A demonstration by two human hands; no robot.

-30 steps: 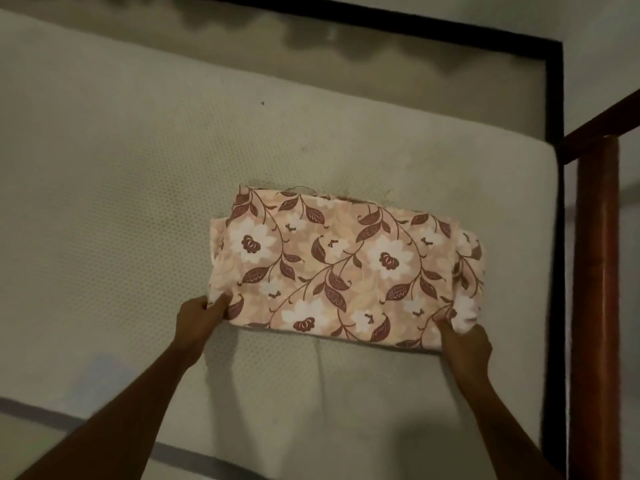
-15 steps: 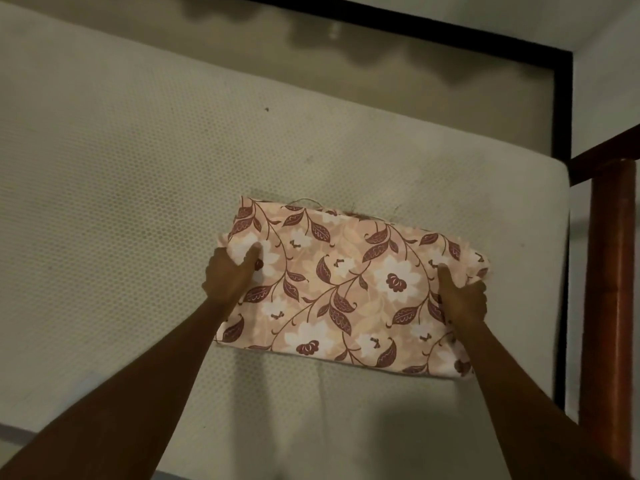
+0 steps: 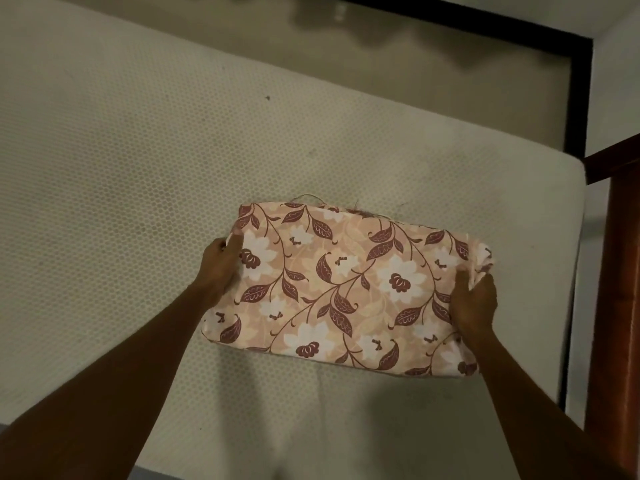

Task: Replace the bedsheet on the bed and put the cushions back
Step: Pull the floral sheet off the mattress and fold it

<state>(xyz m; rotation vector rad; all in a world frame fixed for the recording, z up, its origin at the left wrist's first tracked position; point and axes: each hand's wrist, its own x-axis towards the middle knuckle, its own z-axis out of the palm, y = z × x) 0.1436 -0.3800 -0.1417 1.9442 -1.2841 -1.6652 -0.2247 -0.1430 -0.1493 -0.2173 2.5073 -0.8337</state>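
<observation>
Bedsheet [image 3: 346, 289] folded on mattress [image 3: 138, 168]: left hand [image 3: 218, 268] grips its nine-o'clock edge, right hand [image 3: 474, 306] three-o'clock; unfold both sides evenly.

Both bare arms stretched forward over the near edge of the bed, close to straight, the forearms angling in a little toward each other. The left hand [image 3: 221, 265] lay back-up against the left end of the folded bedsheet [image 3: 346, 289], its fingers curled onto the cloth's edge. The right hand [image 3: 474, 303], nearer the bed's right edge, gripped the other end, knuckles up and fingers bent round a bunch of the folds. Both wrists ran in line with their forearms. The hands were well apart, the left slightly farther from the near edge than the right.
</observation>
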